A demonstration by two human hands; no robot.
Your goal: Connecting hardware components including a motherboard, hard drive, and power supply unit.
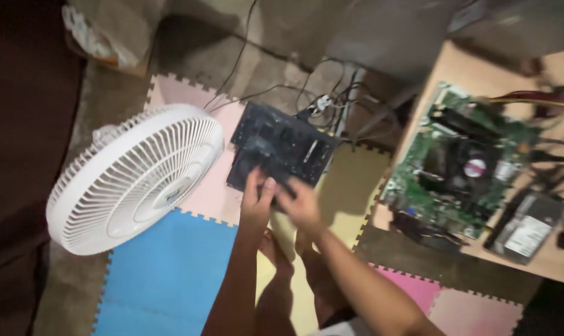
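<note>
We judge this a home repair corner: foam puzzle mats [164, 280] on floor, white fan [133, 177], bare green circuit board [459, 162] on wooden bench [456, 68].

- Left hand [256, 200]: bare, no glove, ring or watch.
- Right hand [300, 204]: bare too.
- Forearms: uncovered, no sleeves showing.
- Feet: bare.

Both bare forearms rise from the lower edge of the view and converge toward twelve o'clock. The left hand [256, 198] sits at the end of an almost straight, upright forearm, palm turned inward, fingers curled in a closing grip with the thumb toward three o'clock. The right hand [300, 202] comes in along a forearm slanting from five o'clock, knuckles up, fingers bent and blurred. The two hands lie just beside each other, fingertips nearly touching.
</note>
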